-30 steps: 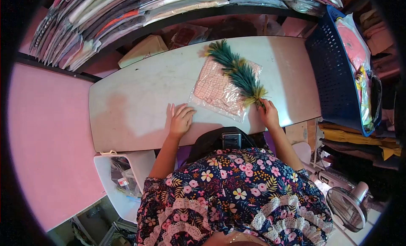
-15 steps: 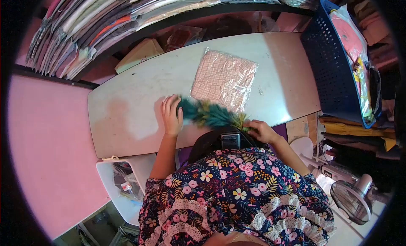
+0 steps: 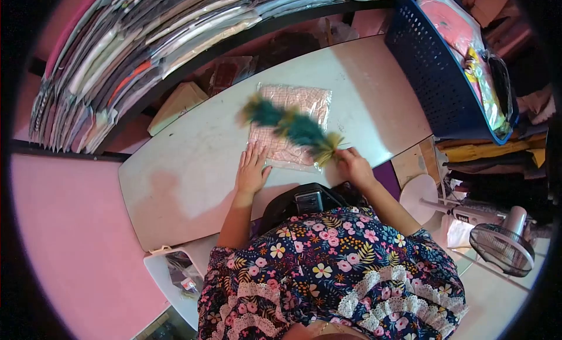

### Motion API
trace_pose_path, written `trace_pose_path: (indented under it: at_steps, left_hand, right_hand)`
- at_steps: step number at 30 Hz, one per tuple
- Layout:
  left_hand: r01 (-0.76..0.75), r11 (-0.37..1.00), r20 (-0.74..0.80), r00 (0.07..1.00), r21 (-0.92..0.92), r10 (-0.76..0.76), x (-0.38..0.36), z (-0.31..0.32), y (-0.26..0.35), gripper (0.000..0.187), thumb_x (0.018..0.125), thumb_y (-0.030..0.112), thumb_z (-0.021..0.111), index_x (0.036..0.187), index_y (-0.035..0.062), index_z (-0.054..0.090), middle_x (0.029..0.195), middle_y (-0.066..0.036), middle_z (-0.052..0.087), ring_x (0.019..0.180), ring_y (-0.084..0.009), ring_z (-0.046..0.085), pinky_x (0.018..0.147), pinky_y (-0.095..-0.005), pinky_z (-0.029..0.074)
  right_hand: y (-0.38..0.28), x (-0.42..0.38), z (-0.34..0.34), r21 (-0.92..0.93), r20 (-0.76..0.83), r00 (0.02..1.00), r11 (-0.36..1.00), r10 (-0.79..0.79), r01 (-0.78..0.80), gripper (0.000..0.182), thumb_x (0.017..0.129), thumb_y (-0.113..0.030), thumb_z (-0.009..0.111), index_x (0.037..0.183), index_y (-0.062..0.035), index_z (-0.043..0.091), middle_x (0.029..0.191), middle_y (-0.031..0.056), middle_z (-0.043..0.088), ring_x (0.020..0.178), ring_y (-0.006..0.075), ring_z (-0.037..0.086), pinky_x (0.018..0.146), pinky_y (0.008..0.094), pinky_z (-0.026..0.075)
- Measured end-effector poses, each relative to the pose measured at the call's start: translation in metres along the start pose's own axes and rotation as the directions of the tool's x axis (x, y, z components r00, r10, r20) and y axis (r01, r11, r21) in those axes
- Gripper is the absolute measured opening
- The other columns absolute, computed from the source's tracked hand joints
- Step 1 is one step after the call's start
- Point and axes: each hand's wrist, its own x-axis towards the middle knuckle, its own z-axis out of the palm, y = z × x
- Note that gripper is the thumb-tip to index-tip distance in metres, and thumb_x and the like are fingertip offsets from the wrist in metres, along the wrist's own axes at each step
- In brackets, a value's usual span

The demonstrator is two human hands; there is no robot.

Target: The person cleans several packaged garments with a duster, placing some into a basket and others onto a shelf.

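A green and yellow feather duster (image 3: 293, 126), blurred by motion, stretches from my right hand (image 3: 355, 166) toward the upper left. My right fingers are closed around its near end, the handle hidden. Beneath it lies a pink checked garment folded in a clear plastic bag (image 3: 313, 100), flat on the white table (image 3: 357, 82). The duster covers the middle of the bag in this view. My left hand (image 3: 252, 169) rests palm down with fingers stretched out, fingertips at the bag's lower left edge.
Bagged garments fill a long shelf (image 3: 193, 27) along the back. A blue perforated basket (image 3: 418, 65) with packed clothes stands at the table's right end. At lower left is a white bin (image 3: 161, 275); a fan (image 3: 501, 249) stands at right. A black bag (image 3: 287, 199) sits against my front.
The duster has swung up and away from me, over the bagged garment. The bag lies nearer my hands, and my left hand has left the duster's tip and come down flat by the bag.
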Motion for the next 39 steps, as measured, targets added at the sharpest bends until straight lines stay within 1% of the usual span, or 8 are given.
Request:
trace_pose_path:
  at_steps: [6,12,17,24,29,33,35,39]
  left_hand:
    - [0.015,1.0,0.001,1.0,0.022,-0.016,-0.001,-0.001,0.003,0.06,0.083,0.031,0.058,0.137,0.0123,0.04,0.148,-0.012,0.025,0.138,-0.0312,0.02,0.111,-0.0443,0.018]
    - [0.013,0.999,-0.032,0.999,0.043,-0.011,-0.003,0.002,0.002,0.06,0.082,0.032,0.059,0.136,0.0137,0.041,0.147,-0.011,0.028,0.136,-0.0308,0.023,0.111,-0.0438,0.018]
    - [0.008,1.0,-0.026,1.0,0.027,-0.007,-0.002,0.0,0.003,0.06,0.082,0.032,0.058,0.136,0.0131,0.041,0.146,-0.012,0.029,0.136,-0.0317,0.024,0.111,-0.0436,0.019]
    - [0.015,1.0,-0.029,0.999,-0.001,-0.015,-0.002,-0.001,0.005,0.059,0.082,0.031,0.058,0.136,0.0125,0.041,0.147,-0.011,0.028,0.137,-0.0299,0.022,0.111,-0.0436,0.018]
    - [0.033,0.999,-0.004,0.999,-0.034,-0.033,-0.003,-0.003,0.006,0.059,0.082,0.029,0.058,0.136,0.0117,0.042,0.147,-0.011,0.028,0.138,-0.0301,0.02,0.111,-0.0439,0.017]
    - [0.013,1.0,-0.031,0.999,-0.003,-0.013,-0.004,0.0,0.003,0.058,0.082,0.031,0.058,0.135,0.0126,0.043,0.147,-0.01,0.028,0.137,-0.0291,0.023,0.111,-0.0431,0.018]
    - [0.009,1.0,-0.041,0.999,0.021,-0.008,-0.003,0.002,0.003,0.058,0.081,0.032,0.058,0.134,0.0136,0.044,0.147,-0.009,0.029,0.136,-0.0279,0.024,0.111,-0.0422,0.019]
    - [0.017,1.0,-0.035,0.999,0.014,-0.016,-0.002,0.003,0.002,0.059,0.081,0.031,0.059,0.135,0.0138,0.043,0.147,-0.01,0.027,0.137,-0.0294,0.022,0.111,-0.0426,0.018]
  right_hand:
    - [0.009,0.014,-0.033,0.002,-0.322,0.91,0.961,0.262,-0.276,0.034,0.08,-0.01,0.056,0.114,-0.013,0.055,0.108,0.0176,0.055,0.083,0.0386,0.06,0.07,0.0471,0.05]
    - [-0.026,0.017,-0.002,-0.124,0.142,0.981,0.981,-0.13,0.148,0.04,0.081,-0.01,0.053,0.119,-0.0201,0.054,0.107,0.0136,0.055,0.077,0.0352,0.062,0.07,0.0436,0.052]
    - [-0.037,0.056,-0.015,-0.183,-0.189,0.981,0.981,0.035,-0.07,0.03,0.082,-0.011,0.053,0.111,-0.0138,0.056,0.098,0.0166,0.056,0.067,0.0363,0.062,0.057,0.0453,0.051]
    - [-0.047,0.049,-0.02,-0.2,0.085,0.972,0.952,-0.218,0.231,0.028,0.083,-0.013,0.052,0.11,-0.0139,0.057,0.098,0.0164,0.057,0.07,0.036,0.063,0.059,0.0445,0.052]
    - [-0.015,0.058,-0.015,-0.165,-0.206,0.972,0.975,0.111,-0.146,0.03,0.083,-0.014,0.053,0.113,-0.0152,0.055,0.1,0.0155,0.056,0.073,0.036,0.062,0.062,0.0468,0.052]
    - [-0.016,0.038,-0.014,-0.023,-0.234,0.97,0.997,0.061,-0.069,0.031,0.082,-0.013,0.056,0.113,-0.0132,0.057,0.105,0.0153,0.056,0.079,0.0376,0.061,0.068,0.0453,0.051]
    - [-0.01,0.02,-0.016,-0.078,0.018,0.993,0.99,-0.114,0.115,0.028,0.082,-0.013,0.055,0.11,-0.0159,0.055,0.103,0.0144,0.055,0.075,0.0368,0.062,0.065,0.0458,0.052]
    - [0.011,0.015,-0.015,-0.08,-0.196,0.968,0.981,0.156,-0.174,0.031,0.082,-0.012,0.055,0.113,-0.0149,0.055,0.106,0.0149,0.056,0.08,0.0383,0.061,0.069,0.0464,0.051]
